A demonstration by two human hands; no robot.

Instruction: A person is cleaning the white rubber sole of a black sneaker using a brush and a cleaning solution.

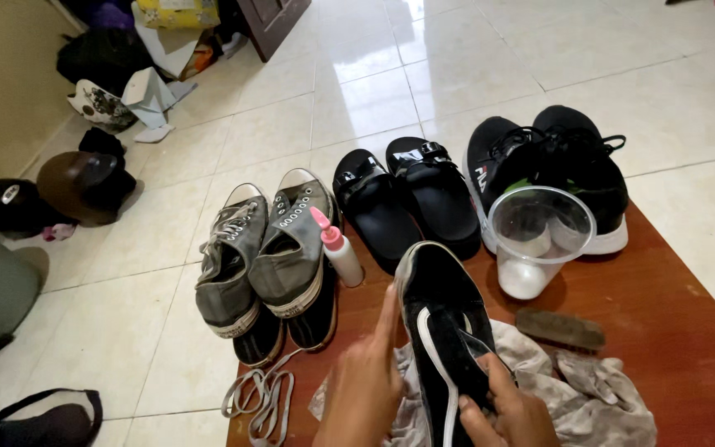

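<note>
Two hands work at the near edge of a reddish-brown wooden worktop (672,331). The left hand (366,385) lies with fingers straight and pressed together, flat against the side of a black shoe with a white stripe (440,331). The right hand (511,410) curls closed around the shoe's near end, thumb on top. The shoe points away from the person, sole edge up, and rests over a crumpled grey cloth (597,397) that is stained and soft-looking. Loose grey laces (262,393) hang off the worktop's near left corner.

Just beyond the cloth lies a dark oblong brush (560,329), well worn. Behind it stands a clear plastic cup (538,240), thin-walled and round, with a little white stuff at the bottom; whether liquid or powder cannot be told. To the left of the shoe stands a small white bottle with a pink nozzle (341,252).

On the glossy pale tiled floor (424,74) sit grey canvas sneakers (266,248) stacked on a black shoe, smooth black slide sandals (407,199) and black mesh trainers (556,165). Farther left lie caps (76,186) and a heap of bags and paper (142,58) by the wall.
</note>
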